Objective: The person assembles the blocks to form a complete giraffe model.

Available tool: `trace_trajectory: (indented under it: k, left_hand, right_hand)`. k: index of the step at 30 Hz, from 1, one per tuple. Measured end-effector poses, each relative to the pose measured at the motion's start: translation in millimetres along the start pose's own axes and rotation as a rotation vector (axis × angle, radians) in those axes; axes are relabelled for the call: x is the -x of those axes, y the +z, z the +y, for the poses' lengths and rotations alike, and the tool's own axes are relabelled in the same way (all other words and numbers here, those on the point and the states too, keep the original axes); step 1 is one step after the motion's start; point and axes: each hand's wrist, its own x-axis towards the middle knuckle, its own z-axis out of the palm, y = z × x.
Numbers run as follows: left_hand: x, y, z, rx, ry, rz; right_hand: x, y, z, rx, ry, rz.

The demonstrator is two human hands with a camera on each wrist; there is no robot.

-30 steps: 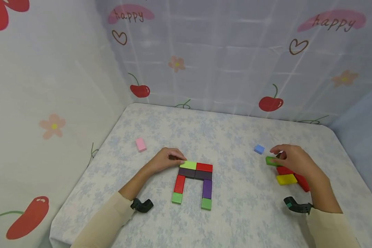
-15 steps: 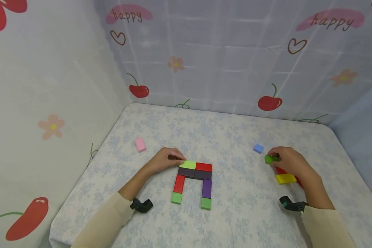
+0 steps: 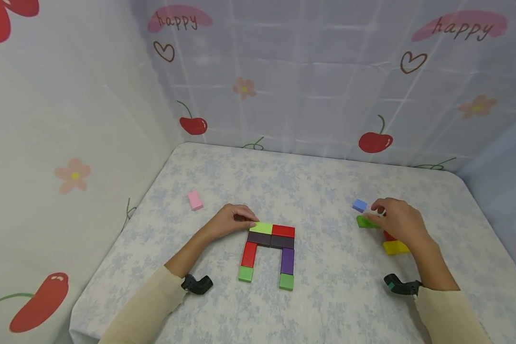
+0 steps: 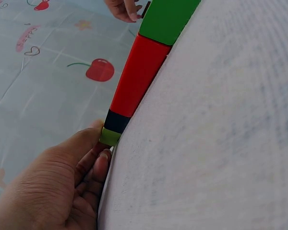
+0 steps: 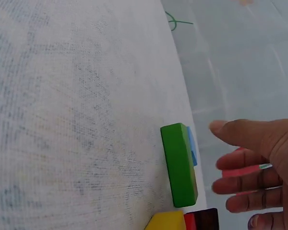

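Note:
Flat wooden blocks form an arch shape on the table. At its top left corner lies a lime-green block [image 3: 261, 228], whose end my left hand [image 3: 231, 222] pinches between thumb and fingers. A red block [image 3: 283, 231] sits beside it, above two dark blocks [image 3: 259, 238]. A red and a purple block [image 3: 287, 261] make the legs, each ending in a green block [image 3: 245, 274]. On the right, my right hand [image 3: 397, 220] is just above a longer green block [image 5: 178, 165]. The right wrist view shows its thumb and fingers apart from that block.
A small blue block [image 3: 359, 205] lies behind the longer green one. Yellow [image 3: 395, 247] and red blocks, plus a dark one [image 5: 207, 219], lie near the right hand, partly hidden. A pink block [image 3: 195, 200] rests at the left. Patterned curtains stand around the table [image 3: 309, 191].
My right hand has shifted the longer green block leftward, away from the red and yellow blocks, and its fingers have come off it. The left hand has stayed at the lime-green block.

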Motion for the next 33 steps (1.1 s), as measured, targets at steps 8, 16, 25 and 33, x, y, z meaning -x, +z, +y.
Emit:
trace_trajectory:
  k: [8,16,25,33]
  left_hand:
    - [0.1,2.6,0.6,-0.014,-0.010,0.012]
    - [0.5,1.5,-0.4,-0.006,-0.010,0.013]
    - [0.8,-0.8,-1.7,-0.011,0.006,-0.009]
    - [0.5,-0.7,-0.7,-0.014,-0.003,-0.008]
  right_hand:
    - [2,-3,-5,0.043,0.122,-0.137]
    - [-2,11,-9,0.000,0.011,-0.063]
    - [-5,18,-23,-0.013,0.006,-0.043]
    - [-3,25,-32,-0.002,0.009,-0.010]
